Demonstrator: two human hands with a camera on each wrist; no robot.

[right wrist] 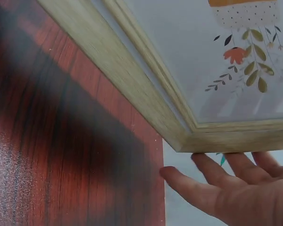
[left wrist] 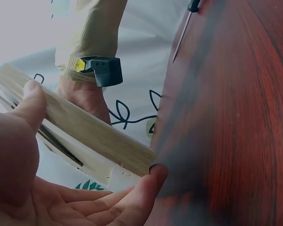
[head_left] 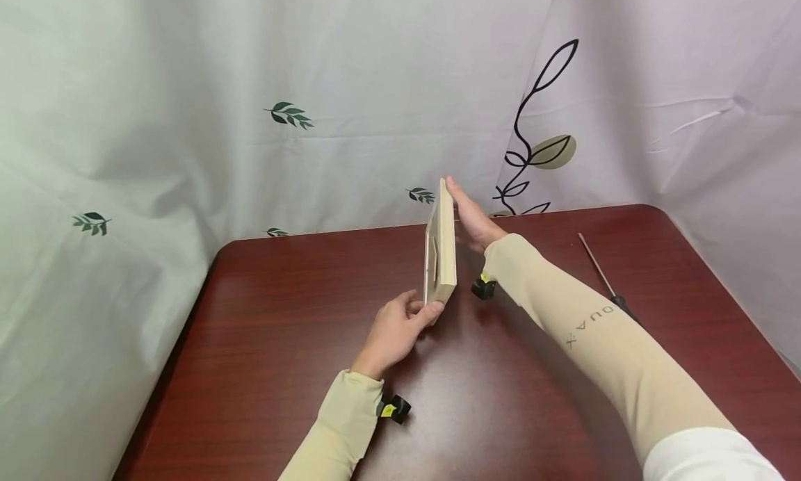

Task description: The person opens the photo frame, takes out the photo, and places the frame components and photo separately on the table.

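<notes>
A light wood picture frame (head_left: 447,238) stands raised on edge over the table between both hands. In the right wrist view its front shows a print (right wrist: 247,61) of leaves and an orange flower. My left hand (head_left: 394,328) grips the near end, thumb on one side and fingers on the other. The left wrist view shows the frame's edge (left wrist: 99,132) and a flap standing off its back. At the far end my right hand (head_left: 472,220) touches the frame's side, its fingers (right wrist: 212,172) extended along the edge.
A screwdriver (head_left: 597,265) with a dark handle lies on the reddish-brown table (head_left: 281,328), partly behind the right sleeve. Behind the table hangs a pale curtain (head_left: 350,64) with leaf prints. Small black cameras (head_left: 395,409) are strapped at the wrists.
</notes>
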